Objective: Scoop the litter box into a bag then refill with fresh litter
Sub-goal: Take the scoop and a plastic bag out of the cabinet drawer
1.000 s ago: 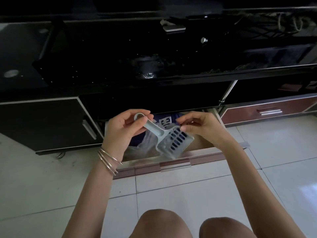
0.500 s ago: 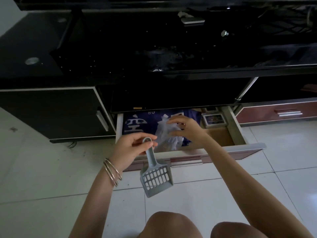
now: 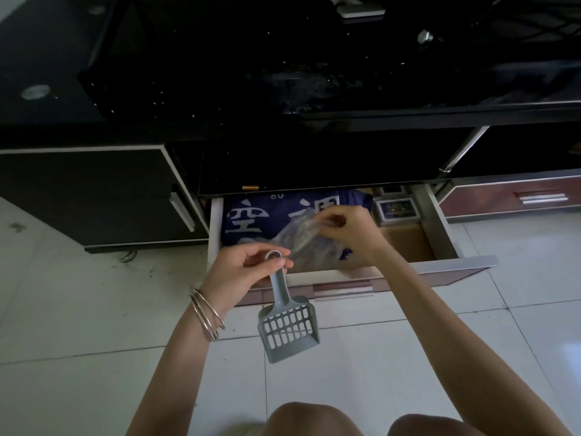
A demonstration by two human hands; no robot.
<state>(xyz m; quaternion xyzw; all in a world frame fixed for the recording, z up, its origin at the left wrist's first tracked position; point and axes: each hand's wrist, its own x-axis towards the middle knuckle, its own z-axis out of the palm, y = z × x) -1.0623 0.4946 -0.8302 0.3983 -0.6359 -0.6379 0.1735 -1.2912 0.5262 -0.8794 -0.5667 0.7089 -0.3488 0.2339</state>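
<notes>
A grey slotted litter scoop [image 3: 287, 328] hangs blade-down over the tiled floor. My left hand [image 3: 245, 270] pinches the ring end of its handle, just in front of the open drawer [image 3: 408, 269]. My right hand [image 3: 349, 229] reaches into the drawer and pinches a thin clear plastic bag [image 3: 300, 239], lifting one end of it. Under the plastic bag lies a dark blue bag with white characters [image 3: 251, 218]. No litter box is in view.
The drawer belongs to a low black cabinet [image 3: 94, 196] with a glossy top. A small framed box [image 3: 396, 209] sits at the drawer's right rear. A closed reddish drawer [image 3: 518, 196] is to the right. My knees [image 3: 314, 420] are at the bottom edge.
My left hand carried the scoop out of the drawer and now lets it hang by the handle end. My right hand let go of the scoop, took the clear plastic bag and lifts it.
</notes>
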